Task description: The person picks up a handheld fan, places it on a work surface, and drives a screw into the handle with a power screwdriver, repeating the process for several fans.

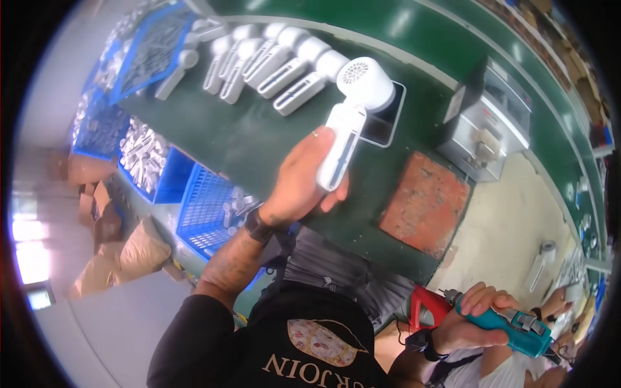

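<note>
My left hand (304,171) is closed round the handle of a white handheld fan (341,147), holding it above the green table (246,152). The fan's round grille tilts up at the far end, and a dark slot runs along its handle. Off at the lower right, my right hand (482,320) grips a teal electric screwdriver (517,331), its bit end pointing left. Beyond my left hand, several similar white fans (301,92) lie in a row along the far side of the table. A black-faced flat device (383,123) lies partly behind the held fan.
An orange-red worn mat (425,204) lies right of centre, before a grey metal machine (485,123). Blue crates (187,220) with white parts stand at the left, near cardboard boxes (103,213). At the right edge another person's hand (555,302) is near another white fan (542,265).
</note>
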`<state>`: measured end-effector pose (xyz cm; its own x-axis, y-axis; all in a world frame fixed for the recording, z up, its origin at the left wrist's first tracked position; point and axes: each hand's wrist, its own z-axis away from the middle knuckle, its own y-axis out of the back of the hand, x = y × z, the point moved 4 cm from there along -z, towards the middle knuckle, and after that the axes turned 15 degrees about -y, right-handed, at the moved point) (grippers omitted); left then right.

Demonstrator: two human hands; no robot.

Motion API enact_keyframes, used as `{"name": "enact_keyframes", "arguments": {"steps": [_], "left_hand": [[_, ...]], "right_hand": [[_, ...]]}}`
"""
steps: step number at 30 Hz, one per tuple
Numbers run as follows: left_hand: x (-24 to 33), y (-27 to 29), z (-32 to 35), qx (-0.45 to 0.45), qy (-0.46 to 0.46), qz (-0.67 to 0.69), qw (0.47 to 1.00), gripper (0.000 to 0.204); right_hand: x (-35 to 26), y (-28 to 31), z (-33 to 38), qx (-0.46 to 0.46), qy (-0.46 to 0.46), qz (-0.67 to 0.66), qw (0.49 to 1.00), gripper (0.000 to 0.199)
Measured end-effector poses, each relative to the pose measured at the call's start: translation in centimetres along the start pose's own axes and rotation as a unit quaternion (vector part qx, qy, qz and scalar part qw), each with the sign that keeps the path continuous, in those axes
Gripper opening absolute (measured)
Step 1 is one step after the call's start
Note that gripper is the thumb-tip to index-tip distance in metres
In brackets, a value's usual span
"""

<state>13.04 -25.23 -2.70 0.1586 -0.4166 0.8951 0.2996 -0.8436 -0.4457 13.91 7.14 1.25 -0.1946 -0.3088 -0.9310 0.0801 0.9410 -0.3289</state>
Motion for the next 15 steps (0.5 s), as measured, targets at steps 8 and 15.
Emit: {"name": "enact_keyframes", "arguments": {"steps": [8,15], "left_hand": [[1.6,7.0,-0.4,0.209,-0.064,-0.096,0.971,0.043],[9.6,23.1,-1.3,0.265,-0.306,-0.627,0.666,0.035]], "right_hand": [[1.1,-0.8,0.0,-0.018,-0.021,0.016,0.999,0.073],[0.7,1.2,0.6,-0.021,-0.033,0.07,0.997,0.074]]}}
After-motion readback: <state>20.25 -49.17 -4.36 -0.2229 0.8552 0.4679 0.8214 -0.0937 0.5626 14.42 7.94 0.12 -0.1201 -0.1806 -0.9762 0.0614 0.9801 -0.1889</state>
